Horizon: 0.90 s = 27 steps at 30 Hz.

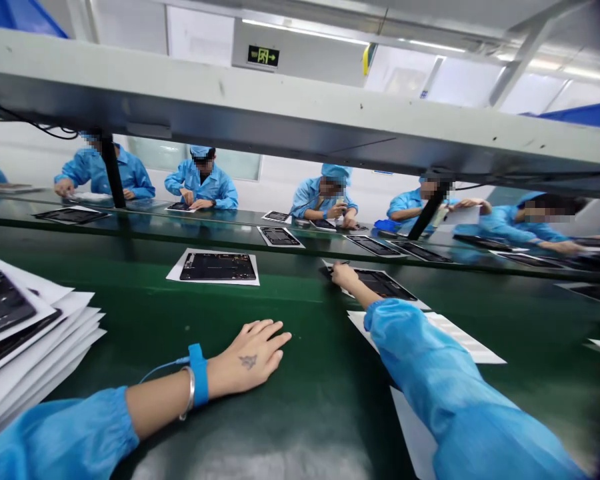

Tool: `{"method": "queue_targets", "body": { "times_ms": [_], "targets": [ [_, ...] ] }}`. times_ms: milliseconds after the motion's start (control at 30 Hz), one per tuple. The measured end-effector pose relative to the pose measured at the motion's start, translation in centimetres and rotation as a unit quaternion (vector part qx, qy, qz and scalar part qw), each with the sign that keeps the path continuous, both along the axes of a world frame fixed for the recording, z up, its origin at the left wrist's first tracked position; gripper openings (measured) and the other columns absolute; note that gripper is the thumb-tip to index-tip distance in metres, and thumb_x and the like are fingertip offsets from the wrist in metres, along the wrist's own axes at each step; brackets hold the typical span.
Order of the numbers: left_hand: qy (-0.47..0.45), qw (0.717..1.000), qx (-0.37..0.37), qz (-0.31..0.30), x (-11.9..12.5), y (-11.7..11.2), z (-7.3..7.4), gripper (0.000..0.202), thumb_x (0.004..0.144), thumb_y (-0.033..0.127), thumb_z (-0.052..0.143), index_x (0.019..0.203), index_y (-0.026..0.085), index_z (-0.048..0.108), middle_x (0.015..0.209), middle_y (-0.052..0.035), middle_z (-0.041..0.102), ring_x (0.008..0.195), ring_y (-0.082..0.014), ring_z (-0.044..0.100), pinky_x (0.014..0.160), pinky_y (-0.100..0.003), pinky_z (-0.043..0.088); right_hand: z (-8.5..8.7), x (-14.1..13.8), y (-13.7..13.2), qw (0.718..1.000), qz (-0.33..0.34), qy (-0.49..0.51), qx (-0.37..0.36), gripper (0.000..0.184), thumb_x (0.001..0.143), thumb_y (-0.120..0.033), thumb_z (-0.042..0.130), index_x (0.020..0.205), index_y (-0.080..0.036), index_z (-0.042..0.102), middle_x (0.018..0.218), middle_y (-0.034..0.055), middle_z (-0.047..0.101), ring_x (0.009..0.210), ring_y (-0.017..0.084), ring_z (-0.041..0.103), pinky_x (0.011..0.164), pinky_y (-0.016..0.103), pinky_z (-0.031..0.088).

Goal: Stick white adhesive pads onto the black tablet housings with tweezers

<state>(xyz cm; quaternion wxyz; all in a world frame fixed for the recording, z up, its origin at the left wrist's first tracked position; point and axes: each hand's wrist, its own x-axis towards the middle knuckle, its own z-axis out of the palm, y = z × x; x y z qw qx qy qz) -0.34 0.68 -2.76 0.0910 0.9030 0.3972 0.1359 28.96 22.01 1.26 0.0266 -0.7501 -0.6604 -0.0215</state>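
Observation:
My left hand [247, 357] lies flat and palm down on the green conveyor belt [300, 427], holding nothing. A blue antistatic wrist strap [199, 375] and a metal bangle circle that wrist. My right hand [344, 276] reaches forward to the edge of a black tablet housing [383, 285] on a white sheet. A thin dark tool [341, 263], possibly tweezers, shows at its fingertips. Another black housing [217, 267] lies on white paper between my hands, farther forward. The palm of my right hand is hidden.
A stack of white sheets with dark housings [35, 347] sits at the left. Loose white papers [460, 337] lie under my right sleeve. A grey overhead shelf beam [280, 113] crosses the view. Beyond it, co-workers in blue smocks [200, 180] sit along a farther belt.

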Motion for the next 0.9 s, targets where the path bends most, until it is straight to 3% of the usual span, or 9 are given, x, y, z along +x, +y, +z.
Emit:
{"method": "queue_targets", "body": {
  "times_ms": [167, 267, 367, 467, 600, 667, 733, 800, 900],
  "targets": [
    [-0.009, 0.994, 0.107, 0.036, -0.4, 1.1, -0.1, 0.055, 0.099, 0.025, 0.036, 0.153, 0.018, 0.026, 0.160, -0.0116, 0.025, 0.148, -0.0276, 0.021, 0.118, -0.047, 0.027, 1.1, -5.0, -5.0, 0.985, 0.165, 0.048, 0.014, 0.033, 0.093, -0.033, 0.061, 0.122, -0.016, 0.059, 0.118, 0.0085, 0.063, 0.100, 0.022, 0.064, 0.084, 0.042, 0.054],
    [0.018, 0.972, 0.229, 0.051, -0.3, 2.1, 0.5, 0.062, 0.094, 0.015, 0.040, 0.153, 0.011, 0.021, 0.161, -0.0166, 0.017, 0.149, -0.0312, 0.013, 0.119, -0.049, 0.023, 1.2, -7.7, -10.3, 0.957, 0.277, 0.087, 0.025, 0.025, 0.086, -0.013, 0.063, 0.110, -0.016, 0.060, 0.093, 0.0043, 0.069, 0.084, 0.018, 0.065, 0.078, 0.032, 0.050],
    [0.094, 0.957, 0.271, 0.035, 0.3, 2.4, 1.5, 0.042, 0.096, 0.012, 0.038, 0.137, 0.005, 0.042, 0.143, -0.0216, 0.045, 0.136, -0.0320, 0.039, 0.108, -0.047, 0.035, 1.1, -9.0, -15.7, 0.926, 0.355, 0.129, 0.029, 0.031, 0.074, -0.002, 0.060, 0.100, -0.020, 0.058, 0.073, -0.0014, 0.066, 0.068, 0.016, 0.062, 0.066, 0.025, 0.043],
    [0.147, 0.955, 0.255, -0.023, 1.0, 1.2, 2.3, 0.026, 0.099, 0.012, 0.035, 0.110, 0.012, 0.058, 0.106, -0.0127, 0.062, 0.103, -0.0244, 0.059, 0.090, -0.038, 0.046, 1.7, -8.0, -20.0, 0.906, 0.382, 0.178, 0.034, 0.028, 0.076, -0.007, 0.057, 0.099, -0.022, 0.053, 0.068, -0.0032, 0.064, 0.062, 0.015, 0.061, 0.060, 0.024, 0.042],
    [0.174, 0.955, 0.219, -0.102, 1.6, -3.4, 4.2, 0.021, 0.098, 0.011, 0.038, 0.100, 0.016, 0.058, 0.095, -0.0090, 0.060, 0.089, -0.0217, 0.057, 0.081, -0.034, 0.046, 4.0, -3.2, -24.7, 0.869, 0.321, 0.366, 0.093, 0.015, 0.090, -0.031, 0.049, 0.102, -0.022, 0.052, 0.080, 0.0030, 0.069, 0.067, 0.017, 0.065, 0.064, 0.029, 0.050],
    [0.204, 0.955, 0.169, -0.130, 1.8, -6.7, 5.9, 0.023, 0.091, 0.004, 0.040, 0.101, 0.016, 0.058, 0.096, -0.0096, 0.059, 0.086, -0.0225, 0.057, 0.078, -0.035, 0.047, 5.1, 0.0, -27.0, 0.826, 0.237, 0.494, 0.131, 0.031, 0.089, -0.050, 0.055, 0.098, -0.021, 0.058, 0.073, 0.0033, 0.069, 0.061, 0.017, 0.062, 0.059, 0.030, 0.050],
    [0.222, 0.960, 0.103, -0.138, 1.7, -10.3, 7.7, 0.028, 0.085, 0.001, 0.042, 0.102, 0.016, 0.057, 0.096, -0.0094, 0.060, 0.085, -0.0231, 0.057, 0.075, -0.035, 0.048, 5.7, 3.0, -29.4, 0.811, 0.155, 0.543, 0.154, 0.045, 0.081, -0.062, 0.063, 0.094, -0.019, 0.066, 0.063, 0.0016, 0.064, 0.052, 0.014, 0.055, 0.051, 0.027, 0.046],
    [0.210, 0.962, 0.067, -0.163, 1.2, -13.6, 8.7, 0.031, 0.086, 0.005, 0.043, 0.111, 0.017, 0.057, 0.102, -0.0089, 0.061, 0.088, -0.0237, 0.058, 0.080, -0.036, 0.049, 5.4, 5.5, -31.6, 0.811, 0.089, 0.551, 0.175, 0.052, 0.072, -0.068, 0.070, 0.088, -0.018, 0.071, 0.061, 0.0013, 0.062, 0.051, 0.012, 0.051, 0.050, 0.026, 0.044],
    [0.199, 0.957, 0.039, -0.208, 0.0, -17.3, 8.5, 0.044, 0.091, 0.013, 0.045, 0.134, 0.021, 0.047, 0.109, -0.0072, 0.064, 0.093, -0.0232, 0.060, 0.083, -0.034, 0.049, 3.8, 8.7, -34.3, 0.789, -0.002, 0.586, 0.185, 0.057, 0.061, -0.070, 0.077, 0.082, -0.018, 0.074, 0.071, 0.0053, 0.068, 0.063, 0.015, 0.059, 0.060, 0.027, 0.052]
  ]
}}
